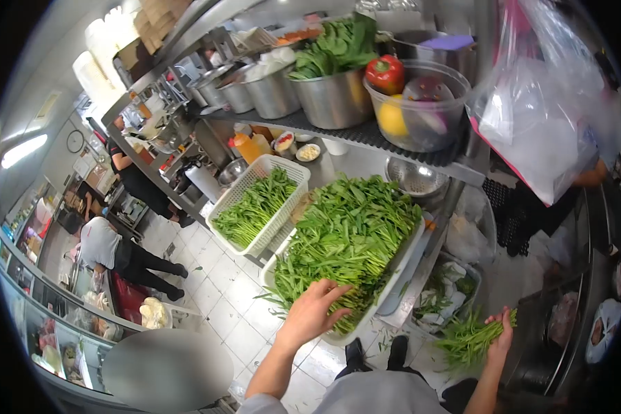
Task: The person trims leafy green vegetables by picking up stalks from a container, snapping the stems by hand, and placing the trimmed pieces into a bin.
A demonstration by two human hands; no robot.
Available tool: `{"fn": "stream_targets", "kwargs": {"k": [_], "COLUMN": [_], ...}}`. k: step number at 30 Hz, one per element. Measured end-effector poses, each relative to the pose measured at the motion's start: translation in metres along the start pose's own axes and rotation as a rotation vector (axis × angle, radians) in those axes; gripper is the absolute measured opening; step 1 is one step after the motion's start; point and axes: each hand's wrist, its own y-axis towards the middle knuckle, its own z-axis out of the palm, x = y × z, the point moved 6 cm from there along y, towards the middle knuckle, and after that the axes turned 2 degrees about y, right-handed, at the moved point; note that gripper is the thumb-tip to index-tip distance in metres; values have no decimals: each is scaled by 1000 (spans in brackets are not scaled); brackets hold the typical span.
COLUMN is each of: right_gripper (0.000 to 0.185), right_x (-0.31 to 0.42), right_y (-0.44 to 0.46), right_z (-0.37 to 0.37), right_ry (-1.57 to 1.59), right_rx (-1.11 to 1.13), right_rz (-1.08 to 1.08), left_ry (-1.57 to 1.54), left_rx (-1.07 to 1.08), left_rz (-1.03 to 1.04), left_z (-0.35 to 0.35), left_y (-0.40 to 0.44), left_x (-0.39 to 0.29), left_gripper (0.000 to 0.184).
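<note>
A heap of long-stemmed leafy greens, looking like water spinach, fills a large white basket in front of me. My left hand rests at the near edge of this heap, fingers spread, with no bunch held in it. Out to the right and lower, my right hand is closed around the stems of a small bunch of greens, leaves pointing left. A smaller white basket with more of the same greens stands beyond the large one, to the left.
Under the counter's right side, a bin holds trimmings and plastic. A shelf above carries steel pots and a clear tub of vegetables. Plastic bags hang at upper right. Two people work at left; another person's arm shows at right.
</note>
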Motion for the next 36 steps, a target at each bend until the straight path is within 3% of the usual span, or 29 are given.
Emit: {"fn": "stream_targets", "kwargs": {"k": [4, 6, 8, 10, 12, 16, 24, 27, 29, 34, 36], "right_gripper": [27, 26, 24, 21, 18, 16, 11, 11, 11, 24, 28], "right_x": [-1, 0, 3, -6, -6, -4, 61, 82, 83, 63, 56], "right_y": [6, 1, 0, 9, 6, -2, -85, -134, -155, -151, -135], "right_z": [27, 40, 57, 51, 69, 92, 237, 308, 340, 363, 349], "right_ry": [0, -57, -145, -174, -184, -234, -784, -1015, -917, -1055, -1176], "right_rx": [144, 207, 302, 244, 240, 306, 512, 829, 961, 987, 950], "right_rz": [28, 52, 57, 86, 63, -71, -419, -831, -974, -947, -699], "left_ry": [6, -158, -287, -184, -446, -615, -856, -1004, -1070, -1126, -1027], "left_rx": [-34, -158, -390, -403, -401, -478, -243, -71, 0, 227, 242], "left_rz": [-52, -214, -175, -235, -243, -184, -30, 51, 114, 162, 165], "left_z": [-17, -61, -94, -128, -141, -173, -146, -111, -86, -30, -15], "left_y": [7, 22, 35, 50, 60, 70, 99, 110, 115, 114, 114], "left_x": [65, 73, 93, 88, 97, 83, 24, -4, -28, -75, -74], "left_gripper": [19, 17, 13, 13, 15, 20, 22, 22, 18, 19, 19]}}
